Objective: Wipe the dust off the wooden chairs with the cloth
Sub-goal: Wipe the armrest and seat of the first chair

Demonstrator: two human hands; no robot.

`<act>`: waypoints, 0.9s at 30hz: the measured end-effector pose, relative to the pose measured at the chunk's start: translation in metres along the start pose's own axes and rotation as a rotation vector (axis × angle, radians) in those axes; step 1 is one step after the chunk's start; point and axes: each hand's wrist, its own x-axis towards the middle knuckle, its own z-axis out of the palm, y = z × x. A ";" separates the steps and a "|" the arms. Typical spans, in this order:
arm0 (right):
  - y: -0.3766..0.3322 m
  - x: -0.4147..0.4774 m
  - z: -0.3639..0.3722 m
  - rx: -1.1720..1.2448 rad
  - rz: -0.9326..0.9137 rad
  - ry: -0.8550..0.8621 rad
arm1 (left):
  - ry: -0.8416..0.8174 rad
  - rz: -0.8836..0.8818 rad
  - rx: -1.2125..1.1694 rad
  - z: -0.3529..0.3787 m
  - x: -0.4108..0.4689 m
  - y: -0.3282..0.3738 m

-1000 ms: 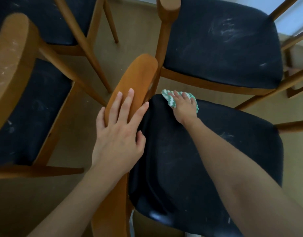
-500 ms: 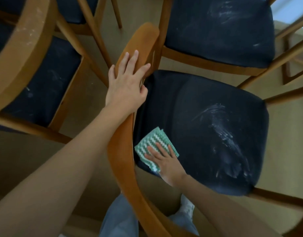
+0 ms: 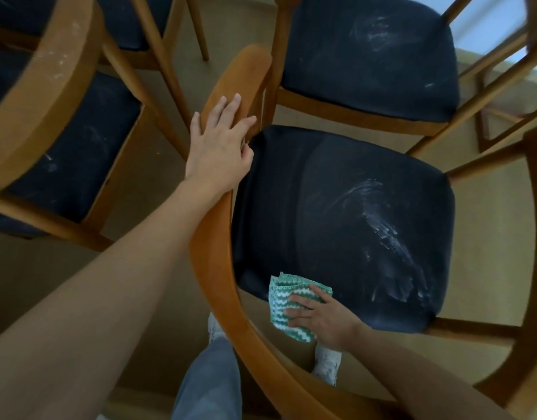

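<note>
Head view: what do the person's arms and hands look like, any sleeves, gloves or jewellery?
Both forearms are bare as far as the frame shows: no sleeves in view. The left hand and right hand wear no gloves, and no ring, watch or bracelet is visible.

The smooth, pale tan floor (image 3: 485,237) carries closely grouped chairs. The nearest wooden chair with a dark padded seat (image 3: 337,207) stands at centre, with white dust streaks on the right of its seat. A second like chair (image 3: 367,56) stands just beyond it, a third chair (image 3: 70,153) to its left and a fourth chair (image 3: 122,22) at top left, partly out of frame. Two feet in pale socks (image 3: 326,359) stand behind the nearest chair's curved back.
</note>
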 end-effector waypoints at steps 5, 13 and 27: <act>0.000 0.001 -0.015 0.552 0.151 0.259 | -0.003 -0.005 0.009 -0.001 0.001 0.001; 0.110 0.022 -0.154 1.851 0.473 1.054 | 0.003 -0.019 0.036 0.004 0.004 0.001; 0.284 0.099 -0.174 0.757 0.848 0.858 | 0.017 -0.020 0.073 0.010 0.006 -0.003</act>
